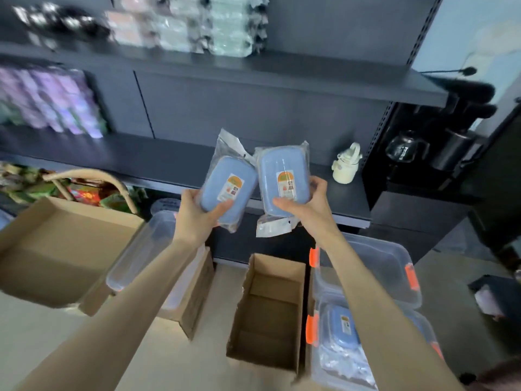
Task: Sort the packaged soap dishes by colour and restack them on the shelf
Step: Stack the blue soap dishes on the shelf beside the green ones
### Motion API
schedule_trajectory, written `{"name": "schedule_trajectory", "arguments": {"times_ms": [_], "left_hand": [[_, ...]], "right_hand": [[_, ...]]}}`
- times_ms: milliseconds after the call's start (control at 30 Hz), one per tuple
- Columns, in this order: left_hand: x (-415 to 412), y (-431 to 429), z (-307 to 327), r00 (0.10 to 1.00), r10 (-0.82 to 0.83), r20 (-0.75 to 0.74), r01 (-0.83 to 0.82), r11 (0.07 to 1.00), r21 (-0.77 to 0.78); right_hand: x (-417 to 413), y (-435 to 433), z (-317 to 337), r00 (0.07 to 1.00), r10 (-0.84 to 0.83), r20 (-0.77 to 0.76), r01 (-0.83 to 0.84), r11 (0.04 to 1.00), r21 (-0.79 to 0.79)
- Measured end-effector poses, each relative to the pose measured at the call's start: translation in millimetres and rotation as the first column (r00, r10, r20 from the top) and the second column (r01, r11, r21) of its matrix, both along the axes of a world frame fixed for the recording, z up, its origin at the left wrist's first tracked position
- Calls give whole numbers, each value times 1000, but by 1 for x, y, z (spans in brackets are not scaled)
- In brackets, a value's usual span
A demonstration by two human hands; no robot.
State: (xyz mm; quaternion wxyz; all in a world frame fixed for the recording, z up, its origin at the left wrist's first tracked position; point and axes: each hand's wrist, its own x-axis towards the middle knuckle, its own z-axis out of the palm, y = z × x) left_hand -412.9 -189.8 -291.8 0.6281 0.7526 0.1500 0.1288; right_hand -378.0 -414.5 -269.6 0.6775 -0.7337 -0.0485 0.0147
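Nearest the camera, on the floor at lower right, a clear bin (318, 371) with orange latches contains a packaged blue soap dish (345, 331) lying on other clear wrapping. A second clear bin (380, 263) stands just behind it. To the left of these bins is a narrow open cardboard box (242, 306), and further left a large open cardboard box (56, 249).

Both forearms reach forward above the boxes. The left hand (194, 218) grips one wrapped blue dish (228, 187) at its lower end, thumb across the front face and fingers behind. The right hand (307, 204) grips a second wrapped blue dish (282, 176) in the same way, thumb on the front and fingers curled round the right edge. Both dishes are held label-forward, tilted, with their upper corners close together, in front of the dark middle shelf (141, 156).

A cream-coloured bottle (345, 167) stands on that shelf to the right of the dishes. At the far left of the shelf bay are blurred purple packages (53, 100). On the upper shelf are blurred stacks of pink and pale green packages (180, 26).
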Motion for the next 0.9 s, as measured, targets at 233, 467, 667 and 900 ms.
{"name": "schedule_trajectory", "arguments": {"times_ms": [233,467,667,900], "left_hand": [[87,43,55,980,-53,193,43,998,53],[189,71,100,982,-14,189,16,1000,-11],[268,78,127,953,-114,282,138,988,-68],[346,85,162,914,-265,307,266,963,38]], "right_hand": [[68,37,62,979,-35,203,32,999,15],[157,57,104,956,-97,278,94,995,25],[217,68,134,940,-182,289,179,983,39],[280,71,175,899,-238,367,233,971,60]]}}
